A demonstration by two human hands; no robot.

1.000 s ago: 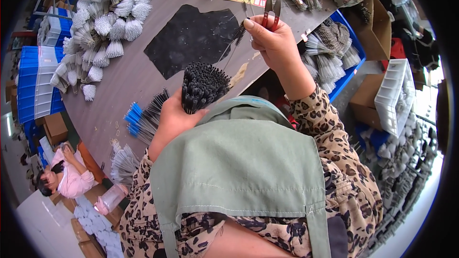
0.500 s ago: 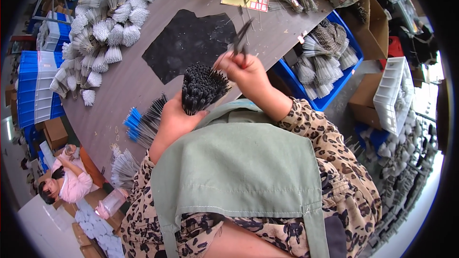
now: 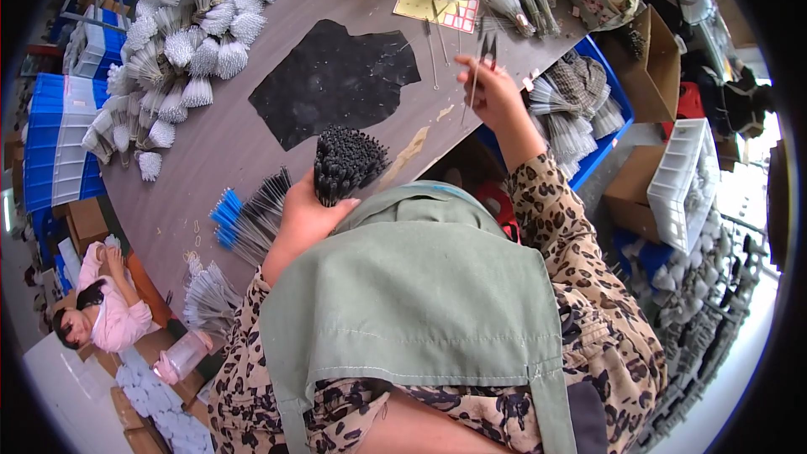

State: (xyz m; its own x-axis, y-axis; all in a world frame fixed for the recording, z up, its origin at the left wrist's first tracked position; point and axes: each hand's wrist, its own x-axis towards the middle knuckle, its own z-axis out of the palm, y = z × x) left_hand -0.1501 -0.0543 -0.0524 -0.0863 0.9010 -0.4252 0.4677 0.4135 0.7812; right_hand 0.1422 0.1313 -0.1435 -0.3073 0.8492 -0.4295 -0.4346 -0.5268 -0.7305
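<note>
My left hand [image 3: 304, 217] is wrapped round a thick bundle of black-tipped thin brushes [image 3: 346, 164], tips upward, close to my apron. Over the table's right edge, my right hand [image 3: 496, 99] is closed on small dark scissors [image 3: 488, 50] with a bit of red at the handle. A single thin wire-like rod also sticks out of its fingers; its kind is too small to tell. A black sheet [image 3: 332, 80] lies flat on the table beyond the bundle. By my left forearm rest a blue-tipped brush bundle [image 3: 227, 217] and another of white brushes [image 3: 210, 298].
Many white brush bundles [image 3: 202, 55] are heaped at the table's far left. Loose thin rods [image 3: 437, 50] lie near a yellow card [image 3: 416, 0]. Right of the table, a blue crate [image 3: 618, 130] holds more bundles. A person in pink [image 3: 118, 307] sits at the left.
My right hand has moved away from the black bundle to the right, carrying the scissors, and a thin rod now shows in its fingers. My left hand keeps its hold on the bundle.
</note>
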